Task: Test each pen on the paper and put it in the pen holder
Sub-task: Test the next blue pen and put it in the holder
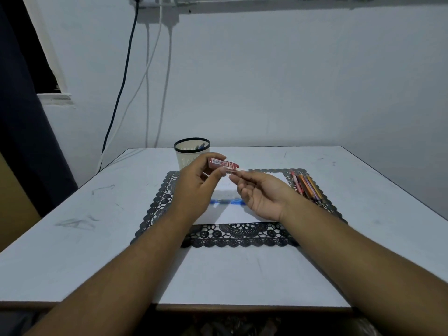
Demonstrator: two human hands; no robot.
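Progress: partly done. The pen holder (192,151) stands at the far left of the table (72,202), just behind the black lace mat (237,235). Pen tips show above its rim, two or three as far as can be told, so some pens appear tested and stored.

In hand: the left hand (194,187) pinches a small red box (222,164) between thumb and fingers, raised above the paper (232,214). The right hand (260,194), palm up with fingers loosely curled, brings its fingertips to the box's open end; whether it pinches something there cannot be told.

On the paper: one blue pen (226,202) lies crosswise, partly hidden by both hands. No test marks are legible on the sheet.

Remaining: one bundle of pens (307,186), orange, pink and yellow, lies on the mat just right of the paper. Roughly six; an exact count is not possible. These, and the blue pen, appear still to be tested and stored.
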